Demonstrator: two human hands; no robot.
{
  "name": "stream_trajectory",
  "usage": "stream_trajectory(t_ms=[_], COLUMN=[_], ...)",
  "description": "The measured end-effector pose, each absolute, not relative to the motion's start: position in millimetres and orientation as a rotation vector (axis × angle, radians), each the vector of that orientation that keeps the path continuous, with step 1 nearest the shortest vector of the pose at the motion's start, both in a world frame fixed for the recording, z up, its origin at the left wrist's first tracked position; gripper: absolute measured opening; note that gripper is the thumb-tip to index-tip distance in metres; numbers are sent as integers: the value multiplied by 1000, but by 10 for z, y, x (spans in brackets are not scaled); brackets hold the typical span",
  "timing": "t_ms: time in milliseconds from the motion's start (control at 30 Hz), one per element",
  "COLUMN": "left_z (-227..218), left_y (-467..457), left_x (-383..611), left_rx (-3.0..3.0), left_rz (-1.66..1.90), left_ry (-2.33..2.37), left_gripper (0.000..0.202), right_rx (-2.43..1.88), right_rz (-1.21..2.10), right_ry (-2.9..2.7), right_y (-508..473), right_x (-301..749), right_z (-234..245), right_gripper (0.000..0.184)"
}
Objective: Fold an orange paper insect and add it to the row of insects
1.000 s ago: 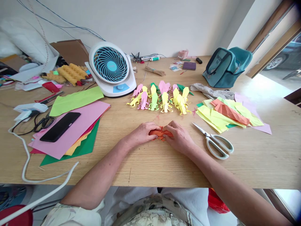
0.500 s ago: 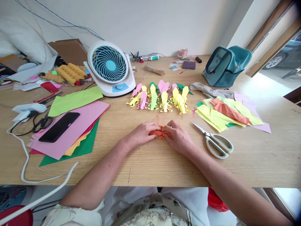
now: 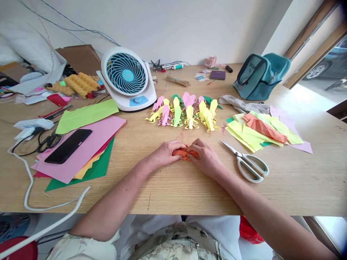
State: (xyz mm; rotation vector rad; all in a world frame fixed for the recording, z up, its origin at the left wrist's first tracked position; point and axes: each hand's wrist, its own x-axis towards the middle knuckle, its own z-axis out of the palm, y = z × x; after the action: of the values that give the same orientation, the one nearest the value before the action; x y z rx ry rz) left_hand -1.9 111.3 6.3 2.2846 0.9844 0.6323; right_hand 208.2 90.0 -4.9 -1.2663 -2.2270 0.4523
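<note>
A small folded orange paper piece (image 3: 184, 153) lies on the wooden table (image 3: 179, 187) between my hands. My left hand (image 3: 166, 153) pinches its left end with curled fingers. My right hand (image 3: 205, 156) grips its right end, fingers closed over it. Much of the orange paper is hidden under my fingers. Behind it stands a row of several finished folded paper figures (image 3: 185, 112) in yellow, pink and green.
White-handled scissors (image 3: 248, 162) lie just right of my right hand. Cut paper scraps (image 3: 264, 130) are piled at the right, coloured sheets (image 3: 84, 148) with a black phone (image 3: 67, 145) at the left. A table fan (image 3: 127, 77) and a teal bag (image 3: 258, 76) stand further back.
Both hands stay on the orange paper; the fingers shift only slightly. The camera view has tilted a little.
</note>
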Motion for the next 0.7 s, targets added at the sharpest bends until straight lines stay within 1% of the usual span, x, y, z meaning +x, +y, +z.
stream_trajectory(t_ms=[100, 233, 400, 567, 700], left_z=[83, 96, 99, 113, 107], left_y=[1113, 1112, 1093, 1081, 1078], left_x=[-18, -13, 8, 13, 21], left_rx=[2295, 2303, 2311, 2424, 2503], left_rz=[611, 606, 608, 607, 629], left_ry=[1011, 996, 994, 1088, 1200], left_gripper=[36, 32, 31, 36, 32], right_rx=[-1245, -1251, -1213, -1144, -1153], right_rz=[514, 563, 585, 564, 484], right_ry=[-2191, -2152, -2147, -2159, -2129], right_y=[910, 906, 908, 939, 965], right_x=[2103, 2116, 2107, 2147, 2226], right_z=[-38, -26, -30, -30, -5], right_gripper=[18, 15, 15, 21, 20])
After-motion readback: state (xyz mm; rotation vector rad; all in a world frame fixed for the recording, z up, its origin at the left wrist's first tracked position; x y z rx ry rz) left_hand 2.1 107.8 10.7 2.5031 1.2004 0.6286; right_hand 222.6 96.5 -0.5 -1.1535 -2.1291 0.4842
